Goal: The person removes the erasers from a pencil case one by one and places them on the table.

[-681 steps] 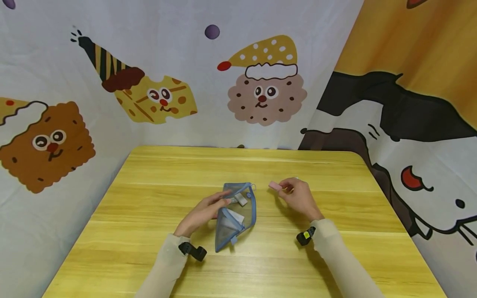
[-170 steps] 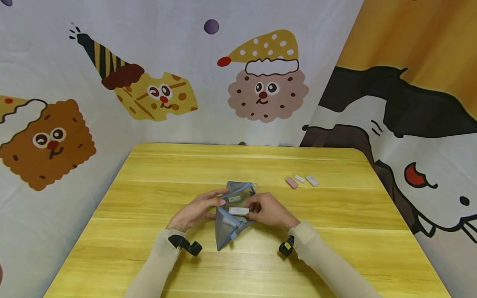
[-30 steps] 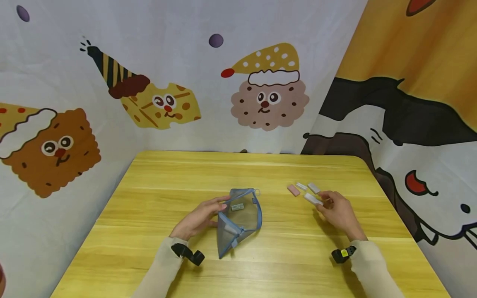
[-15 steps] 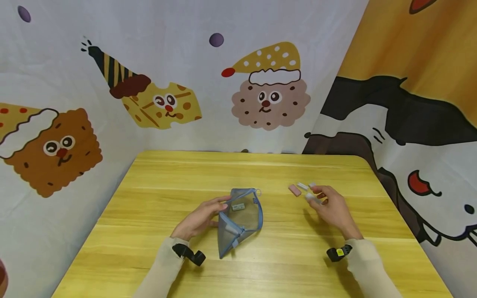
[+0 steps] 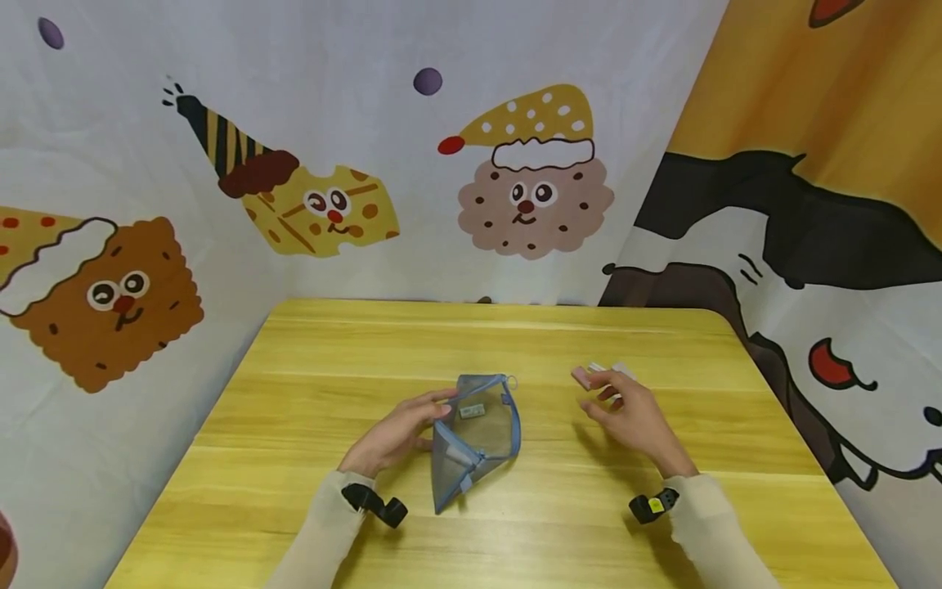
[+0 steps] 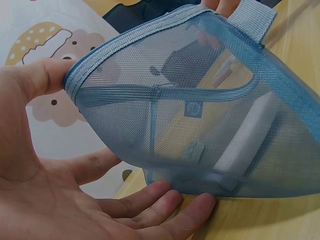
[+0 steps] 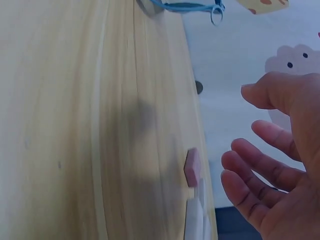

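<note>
My left hand holds the blue mesh zip pouch by its left side, thumb at the zip edge and fingers against the mesh below. The pouch's mouth gapes. Inside lies a small pale-green block like an eraser; a longer white block shows through the mesh in the left wrist view. My right hand, empty with relaxed fingers, hovers over the table right of the pouch. Beside its fingertips lies a pink eraser. White eraser-like blocks lie close to it, partly hidden by the hand in the head view.
The wooden table ends at a cloth backdrop printed with cartoon snacks. A ring pull sticks out at the pouch's far corner. Each wrist wears a black camera.
Earlier, my right hand brought the pink eraser and then a white block out of the pouch. Within the last second it has set the white block down, let go and moved left.
</note>
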Demonstrator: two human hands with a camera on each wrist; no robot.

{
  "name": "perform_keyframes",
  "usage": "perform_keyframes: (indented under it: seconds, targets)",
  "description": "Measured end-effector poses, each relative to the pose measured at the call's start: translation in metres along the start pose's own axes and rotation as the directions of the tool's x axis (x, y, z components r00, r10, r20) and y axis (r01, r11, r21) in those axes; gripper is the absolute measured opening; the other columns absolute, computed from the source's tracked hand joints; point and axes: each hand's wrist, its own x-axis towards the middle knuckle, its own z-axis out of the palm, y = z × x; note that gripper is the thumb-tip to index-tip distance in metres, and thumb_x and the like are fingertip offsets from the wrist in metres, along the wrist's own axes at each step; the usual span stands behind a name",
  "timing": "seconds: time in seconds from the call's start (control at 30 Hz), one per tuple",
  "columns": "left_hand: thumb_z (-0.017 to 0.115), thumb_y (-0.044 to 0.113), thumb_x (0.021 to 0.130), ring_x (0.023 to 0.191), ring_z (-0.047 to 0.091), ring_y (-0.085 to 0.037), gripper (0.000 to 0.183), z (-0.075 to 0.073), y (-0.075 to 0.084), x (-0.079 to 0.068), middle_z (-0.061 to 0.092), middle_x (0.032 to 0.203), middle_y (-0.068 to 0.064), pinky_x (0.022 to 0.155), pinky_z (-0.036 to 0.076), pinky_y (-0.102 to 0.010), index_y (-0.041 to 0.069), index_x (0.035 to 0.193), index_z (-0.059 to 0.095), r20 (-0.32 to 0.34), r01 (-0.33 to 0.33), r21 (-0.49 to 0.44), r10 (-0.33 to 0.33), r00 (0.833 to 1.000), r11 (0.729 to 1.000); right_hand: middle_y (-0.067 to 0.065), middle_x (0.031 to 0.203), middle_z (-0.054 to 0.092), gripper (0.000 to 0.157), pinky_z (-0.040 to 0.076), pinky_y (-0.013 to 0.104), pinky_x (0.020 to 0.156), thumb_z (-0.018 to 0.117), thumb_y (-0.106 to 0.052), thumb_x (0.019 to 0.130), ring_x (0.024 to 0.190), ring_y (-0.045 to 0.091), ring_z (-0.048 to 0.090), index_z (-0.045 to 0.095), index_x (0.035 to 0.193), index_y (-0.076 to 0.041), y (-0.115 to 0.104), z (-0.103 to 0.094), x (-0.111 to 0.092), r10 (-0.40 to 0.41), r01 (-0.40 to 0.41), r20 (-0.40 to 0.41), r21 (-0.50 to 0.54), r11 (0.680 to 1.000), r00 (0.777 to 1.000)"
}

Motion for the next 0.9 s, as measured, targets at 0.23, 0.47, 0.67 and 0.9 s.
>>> perform_keyframes:
  seconds: [0.23,0.47,0.67,0.9]
  targets:
    - [0.056,0.036,0.102,0.153,0.024,-0.046,0.072,0.002,-0.003,0.002,0.023,0.168,-0.022,0.114,0.039,-0.066,0.008,0.163,0.028,0.01,0.0,-0.011,0.0,1.0,1.0,0.011,0.124,0.069,0.049,0.059,0.033,0.076,0.08,-0.019,0.091,0.095,0.022,0.068,0.064,0.137,-0.014,-0.013,0.012,0.0,-0.023,0.019,0.071,0.047,0.999,0.997]
    - [0.056,0.037,0.102,0.154,0.024,-0.046,0.071,0.003,-0.001,0.003,0.022,0.169,-0.02,0.114,0.04,-0.065,0.01,0.162,0.03,-0.003,0.004,-0.006,-0.004,1.0,1.0,0.011,0.118,0.07,0.046,0.058,0.035,0.078,0.081,-0.022,0.09,0.097,0.022,0.068,0.065,0.132,-0.014,-0.03,0.024,0.004,-0.054,0.041,0.131,0.1,0.994,0.99]
    - [0.056,0.038,0.102,0.154,0.023,-0.045,0.072,0.005,0.001,0.002,0.021,0.169,-0.021,0.114,0.039,-0.066,0.009,0.162,0.029,-0.01,0.007,-0.002,-0.007,1.0,1.0,0.012,0.117,0.07,0.047,0.058,0.038,0.078,0.081,-0.021,0.089,0.096,0.024,0.068,0.066,0.134,-0.015,-0.045,0.034,0.007,-0.093,0.069,0.167,0.142,0.987,0.981]
    - [0.056,0.038,0.102,0.154,0.022,-0.047,0.073,0.007,0.003,0.003,0.02,0.169,-0.021,0.113,0.04,-0.065,0.009,0.163,0.028,-0.001,0.007,0.007,-0.007,1.0,1.0,0.011,0.115,0.072,0.05,0.059,0.034,0.078,0.08,-0.019,0.09,0.095,0.023,0.067,0.064,0.137,-0.008,-0.06,0.046,0.009,-0.137,0.101,0.221,0.166,0.981,0.966]
